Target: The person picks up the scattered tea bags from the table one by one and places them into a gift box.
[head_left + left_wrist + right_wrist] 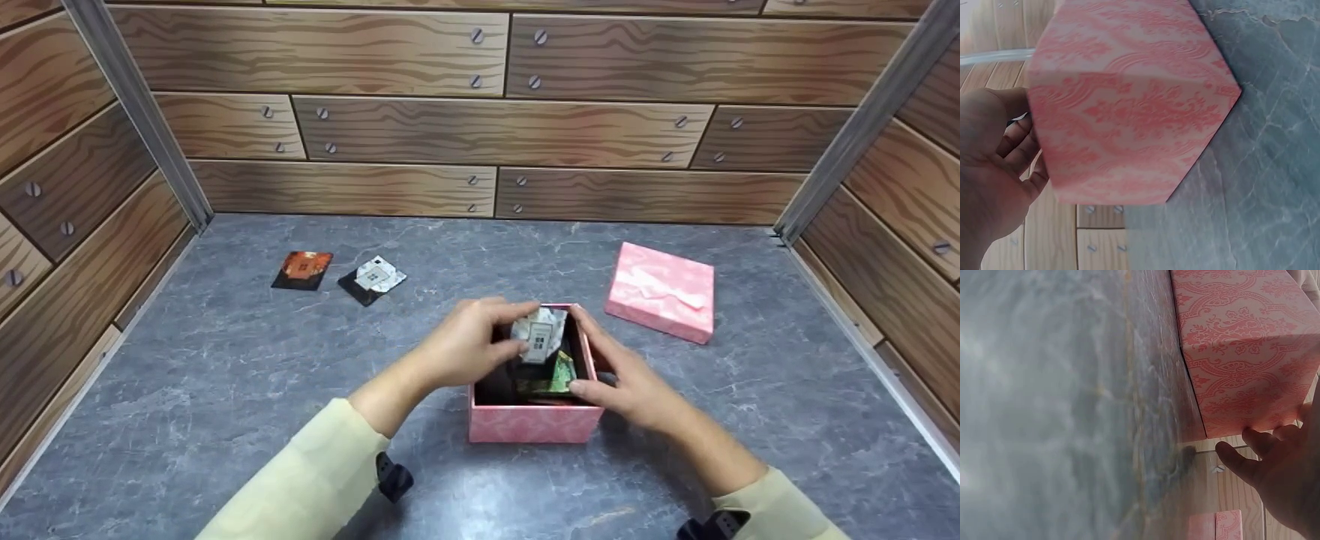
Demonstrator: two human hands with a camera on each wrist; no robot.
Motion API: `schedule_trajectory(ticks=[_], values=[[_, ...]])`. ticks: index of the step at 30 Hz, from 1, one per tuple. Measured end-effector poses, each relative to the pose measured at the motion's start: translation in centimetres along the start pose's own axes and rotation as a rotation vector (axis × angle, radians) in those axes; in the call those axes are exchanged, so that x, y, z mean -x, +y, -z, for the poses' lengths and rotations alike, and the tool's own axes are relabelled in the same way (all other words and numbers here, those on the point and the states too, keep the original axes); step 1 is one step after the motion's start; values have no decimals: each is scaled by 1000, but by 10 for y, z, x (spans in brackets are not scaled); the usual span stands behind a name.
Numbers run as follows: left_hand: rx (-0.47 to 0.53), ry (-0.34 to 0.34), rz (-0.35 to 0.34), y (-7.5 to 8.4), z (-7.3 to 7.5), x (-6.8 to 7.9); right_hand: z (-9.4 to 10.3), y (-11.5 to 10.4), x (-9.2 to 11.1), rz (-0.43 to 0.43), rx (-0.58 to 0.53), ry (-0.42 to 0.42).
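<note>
A pink patterned box (534, 424) stands lidless on the table, its outer sides large in both wrist views. Between thumb and forefinger, my left hand (465, 341) pinches a white-and-black sachet (538, 337) at the box opening. A green sachet (561, 375) lies inside, partly covered; the rest of the dark interior is hidden. My right hand (637, 382) grips the box's right side, forefinger along the rim and thumb at the near right edge. In the right wrist view, fingers (1235, 461) lie against the pink wall.
The pink lid (660, 292) with a bow lies at the right, behind my right hand. At the back left lie an orange-and-black sachet (303, 270) and another white-and-black sachet (373, 280). Wood-patterned walls (502, 127) enclose the grey marbled table (247, 390) at the back and sides.
</note>
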State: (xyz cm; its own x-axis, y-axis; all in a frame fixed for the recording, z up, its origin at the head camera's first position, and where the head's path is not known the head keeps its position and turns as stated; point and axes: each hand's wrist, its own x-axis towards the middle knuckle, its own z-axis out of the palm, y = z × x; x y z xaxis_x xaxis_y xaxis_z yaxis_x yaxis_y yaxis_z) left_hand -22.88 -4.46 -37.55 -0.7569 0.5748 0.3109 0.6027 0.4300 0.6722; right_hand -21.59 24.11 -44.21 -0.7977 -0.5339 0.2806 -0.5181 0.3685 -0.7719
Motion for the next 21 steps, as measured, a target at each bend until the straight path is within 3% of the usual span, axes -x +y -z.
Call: schedule_trajectory(ticks=[12, 21], values=[[-161, -85, -40, -4, -16, -9, -1, -2, 1, -20, 21, 2], [-403, -126, -46, -1, -23, -17, -1, 0, 0, 2, 2, 3]])
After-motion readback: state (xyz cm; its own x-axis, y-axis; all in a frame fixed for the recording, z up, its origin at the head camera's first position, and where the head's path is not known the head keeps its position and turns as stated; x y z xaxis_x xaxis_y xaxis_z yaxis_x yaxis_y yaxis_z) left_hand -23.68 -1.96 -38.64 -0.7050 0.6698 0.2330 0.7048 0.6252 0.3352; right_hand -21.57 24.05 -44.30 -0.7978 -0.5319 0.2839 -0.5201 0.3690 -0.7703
